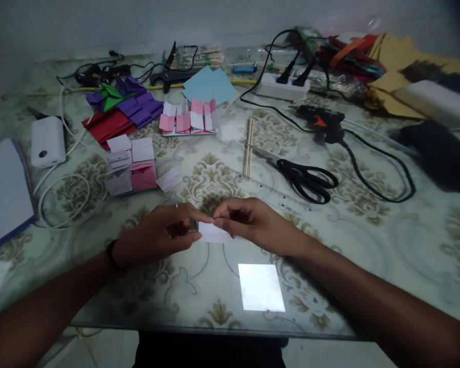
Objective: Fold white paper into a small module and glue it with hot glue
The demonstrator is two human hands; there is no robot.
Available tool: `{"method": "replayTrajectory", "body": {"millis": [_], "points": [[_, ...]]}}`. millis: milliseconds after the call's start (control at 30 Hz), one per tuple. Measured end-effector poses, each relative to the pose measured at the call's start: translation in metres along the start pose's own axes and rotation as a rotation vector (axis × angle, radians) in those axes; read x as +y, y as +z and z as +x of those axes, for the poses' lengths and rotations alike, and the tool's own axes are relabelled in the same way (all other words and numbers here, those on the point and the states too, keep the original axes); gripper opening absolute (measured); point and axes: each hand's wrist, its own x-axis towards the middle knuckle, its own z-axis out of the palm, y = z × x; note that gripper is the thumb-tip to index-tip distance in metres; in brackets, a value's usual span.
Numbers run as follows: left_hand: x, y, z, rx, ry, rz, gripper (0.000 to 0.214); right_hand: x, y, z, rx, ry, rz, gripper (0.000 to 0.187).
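Note:
A small white piece of paper (213, 233) is held just above or on the patterned tabletop, between both hands. My left hand (159, 230) grips its left side, the index finger stretched along the top edge and the thumb at the lower left. With bent fingers, my right hand (249, 220) pinches the paper's upper right edge. Beyond the hands, a loose white paper piece (169, 180) lies beside a block of folded pink and white paper boxes (143, 176). A second pink and white folded block (189, 117) sits farther back.
Black-handled scissors (306, 179), wooden sticks (248, 148) and a clear ruler (272, 190) lie ahead to the right. Behind them are a glue gun (327, 122) and a power strip (283, 87). Purple folded paper (141, 110) is at back left. A white device (48, 142) trails cable.

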Motion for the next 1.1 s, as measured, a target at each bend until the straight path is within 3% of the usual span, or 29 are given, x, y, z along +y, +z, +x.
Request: {"method": "replayTrajectory", "body": {"millis": [333,567,700,833,933,1100], "points": [[-0.001,-0.001,-0.001,-0.044,0.038,0.101,0.026,0.003,0.002,0.003,0.017,-0.021,0.051,0.022],[-0.002,0.0,-0.002,0.011,0.0,0.148,0.022,0.007,0.002,0.002,0.028,-0.066,0.078,0.025],[-0.001,0.0,-0.002,0.079,-0.046,0.137,0.017,0.007,0.0,-0.001,-0.017,-0.128,-0.032,0.04],[-0.001,0.0,-0.003,0.136,-0.076,0.177,0.014,0.008,0.002,-0.001,0.032,-0.217,-0.199,0.032],[-0.002,0.004,-0.005,0.163,-0.019,0.215,0.012,0.009,0.005,-0.001,0.059,-0.224,-0.191,0.031],[0.002,0.01,-0.008,0.063,0.096,0.215,0.019,0.009,0.009,-0.001,0.094,-0.188,-0.082,0.027]]}}
